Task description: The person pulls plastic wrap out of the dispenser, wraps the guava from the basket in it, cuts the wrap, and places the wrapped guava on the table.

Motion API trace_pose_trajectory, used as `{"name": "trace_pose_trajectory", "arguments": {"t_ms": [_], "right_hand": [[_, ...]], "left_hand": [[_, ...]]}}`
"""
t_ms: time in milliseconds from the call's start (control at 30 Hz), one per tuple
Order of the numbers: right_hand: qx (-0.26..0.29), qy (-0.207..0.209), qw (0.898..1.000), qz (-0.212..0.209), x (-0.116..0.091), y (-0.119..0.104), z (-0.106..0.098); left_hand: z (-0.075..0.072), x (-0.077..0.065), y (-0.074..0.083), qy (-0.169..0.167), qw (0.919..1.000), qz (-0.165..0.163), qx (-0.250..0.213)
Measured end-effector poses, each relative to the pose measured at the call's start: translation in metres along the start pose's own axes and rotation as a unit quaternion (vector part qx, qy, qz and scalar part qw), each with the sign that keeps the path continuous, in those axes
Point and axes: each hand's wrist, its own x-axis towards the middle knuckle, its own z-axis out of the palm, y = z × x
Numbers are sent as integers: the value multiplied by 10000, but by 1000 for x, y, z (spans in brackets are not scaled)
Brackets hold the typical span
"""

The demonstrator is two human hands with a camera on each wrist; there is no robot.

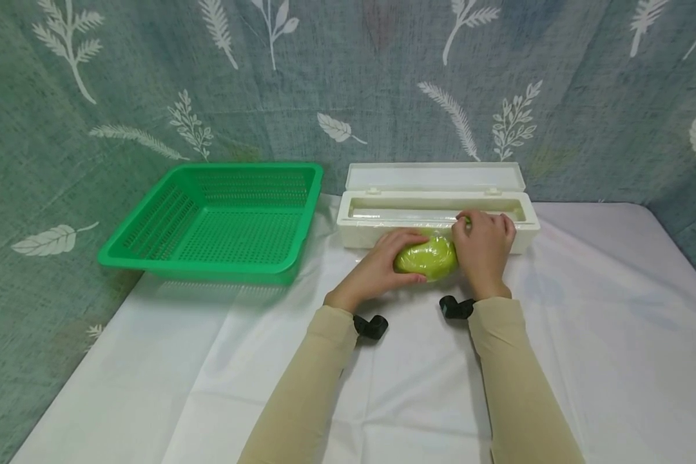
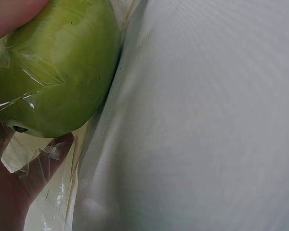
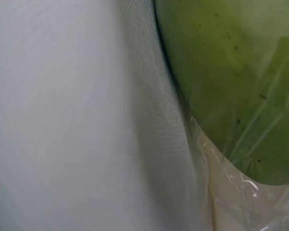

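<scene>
A green mango [image 1: 426, 258] lies in front of the white dispenser box, with clear cling film [image 3: 253, 192] around it. My left hand [image 1: 383, 264] holds the mango from its left side, thumb at the front and fingers over the top. At the mango's right end, my right hand [image 1: 484, 248] has curled fingers and grips the film there. Creases in the film run across the fruit in both wrist views. The right fingertips are partly hidden in the head view.
The long white dispenser box [image 1: 354, 237] stands right behind the hands, its lid [image 1: 435, 175] tipped back. To the left is a green plastic basket [image 1: 238, 274]. A white cloth [image 1: 267, 374] covers the table, and a patterned curtain [image 1: 348, 77] hangs behind.
</scene>
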Motion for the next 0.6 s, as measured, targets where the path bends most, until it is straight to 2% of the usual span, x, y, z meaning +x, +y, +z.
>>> {"name": "trace_pose_trajectory", "arguments": {"t_ms": [600], "right_hand": [[12,97,9999,-120,-2,2,0]], "left_hand": [[1,-1,-1,50,10000,-6,-49]]}}
